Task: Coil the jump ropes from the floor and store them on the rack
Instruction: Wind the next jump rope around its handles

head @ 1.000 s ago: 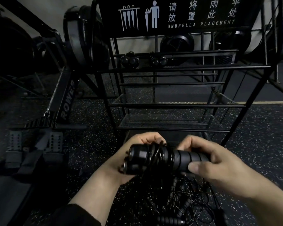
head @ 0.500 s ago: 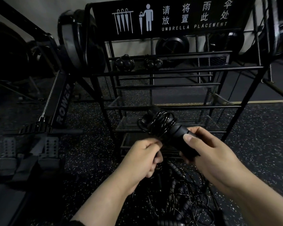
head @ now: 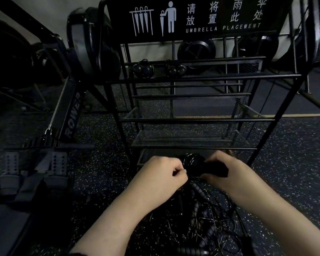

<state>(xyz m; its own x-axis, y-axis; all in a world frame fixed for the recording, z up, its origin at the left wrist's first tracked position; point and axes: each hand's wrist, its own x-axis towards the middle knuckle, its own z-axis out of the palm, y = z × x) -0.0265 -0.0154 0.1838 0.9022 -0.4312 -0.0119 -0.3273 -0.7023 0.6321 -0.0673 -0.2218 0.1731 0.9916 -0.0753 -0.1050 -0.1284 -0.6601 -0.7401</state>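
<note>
Low in frame, both hands on one coiled jump rope (head: 198, 164), black, held just in front of the rack's (head: 201, 78) bottom tier, above the floor pile. Left hand (head: 161, 172) curled into a near fist, fingers pinching at the cord wraps on the coil's left side. Right hand (head: 229, 174) wrapped over the handle end, fingers clamped on it, thumb underneath. Cord loops visible bunched between the two hands; exact handle count in the bundle unclear, too dark.

Below the hands, loose tangle of jump ropes (head: 201, 224) on the speckled rubber floor (head: 294, 163), thin black cords crossing, several ribbed handles mixed in. Tangle touching or nearly at the rack's base.

Rack: black metal frame, horizontal bars, mesh shelves lower down. Two coiled ropes already stored on the upper tier: one (head: 143, 70) at left, one (head: 175, 69) just beside it to the right, apart from each other. Sign (head: 198, 15) on top reading "UMBRELLA PLACEMENT" with pictograms.

Left of rack, rowing machine (head: 70, 115) marked "ROWER", footplates near the bottom left.
</note>
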